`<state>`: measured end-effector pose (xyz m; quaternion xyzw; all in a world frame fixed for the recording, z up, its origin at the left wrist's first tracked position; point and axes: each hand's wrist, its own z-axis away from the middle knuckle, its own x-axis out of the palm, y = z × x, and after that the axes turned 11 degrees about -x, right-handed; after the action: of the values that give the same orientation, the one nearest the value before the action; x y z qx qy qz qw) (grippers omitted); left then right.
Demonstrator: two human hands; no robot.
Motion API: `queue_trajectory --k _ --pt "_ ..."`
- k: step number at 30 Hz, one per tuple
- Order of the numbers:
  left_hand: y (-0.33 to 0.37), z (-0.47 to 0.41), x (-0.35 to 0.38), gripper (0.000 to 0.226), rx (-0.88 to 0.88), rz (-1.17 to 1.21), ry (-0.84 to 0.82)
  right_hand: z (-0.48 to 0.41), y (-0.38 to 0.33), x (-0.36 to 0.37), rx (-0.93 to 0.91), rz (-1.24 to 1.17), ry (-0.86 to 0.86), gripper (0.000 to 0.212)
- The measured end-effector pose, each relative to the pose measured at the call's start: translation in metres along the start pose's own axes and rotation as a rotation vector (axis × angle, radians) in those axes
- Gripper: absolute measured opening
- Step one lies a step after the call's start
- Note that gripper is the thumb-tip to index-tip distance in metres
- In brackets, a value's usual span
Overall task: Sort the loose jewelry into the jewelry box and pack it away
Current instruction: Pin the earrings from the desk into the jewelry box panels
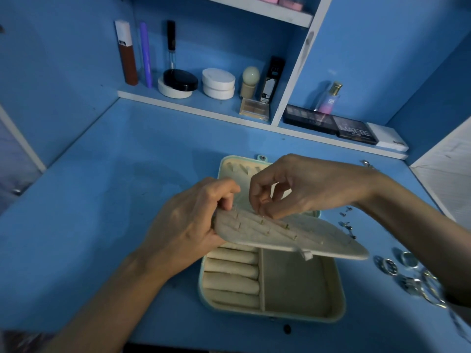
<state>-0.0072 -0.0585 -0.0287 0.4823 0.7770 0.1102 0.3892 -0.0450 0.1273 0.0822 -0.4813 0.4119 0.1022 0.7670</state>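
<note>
Velvet earring panel (305, 235) tilts over jewelry box (293, 284), at counter (114, 200) front edge. Left hand (183, 225) grips its end to steady it while right hand (305, 189) pinches sth tiny, prob. a stud (262, 221). Rings (407, 271) wait by rt edge.

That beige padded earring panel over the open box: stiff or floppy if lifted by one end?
Probably fairly stiff: the left hand grips one end of the beige padded earring panel, the right hand pinches at its rear edge, yet the far end juts out without drooping. Likely light, since fingertips carry it. Earring posts poking through suggest it is thin.
</note>
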Motion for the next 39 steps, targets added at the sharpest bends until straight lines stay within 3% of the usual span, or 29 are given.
queue_trajectory --k 3,7,13,18,22,30,35,39 --pt "-0.001 0.0 0.0 0.023 0.018 0.025 -0.015 0.001 0.002 0.002 0.014 -0.017 0.001 0.006" --pt "0.001 -0.001 0.001 0.042 0.029 0.002 0.015 0.009 0.007 0.005 0.015 -0.109 0.084 0.009" --pt "0.003 -0.002 0.001 0.058 -0.039 0.027 0.032 0.042 0.03 0.007 0.05 -0.41 0.432 0.011" --pt "0.007 -0.01 0.002 0.061 -0.108 0.052 0.042 0.08 0.05 0.018 0.132 -0.538 0.679 0.061" --pt "0.011 -0.017 0.004 0.067 -0.213 0.106 0.056 0.097 0.056 0.027 0.156 -0.61 0.736 0.074" --pt "0.011 -0.027 0.015 0.068 -0.383 0.15 0.064 0.102 0.057 0.032 0.136 -0.646 0.76 0.064" --pt "0.008 -0.024 0.017 0.038 -0.438 0.25 0.102 0.104 0.055 0.028 0.159 -0.599 0.732 0.069" --pt "0.006 -0.024 0.014 0.026 -0.461 0.277 0.079 0.106 0.061 0.019 0.25 -0.354 0.755 0.029"
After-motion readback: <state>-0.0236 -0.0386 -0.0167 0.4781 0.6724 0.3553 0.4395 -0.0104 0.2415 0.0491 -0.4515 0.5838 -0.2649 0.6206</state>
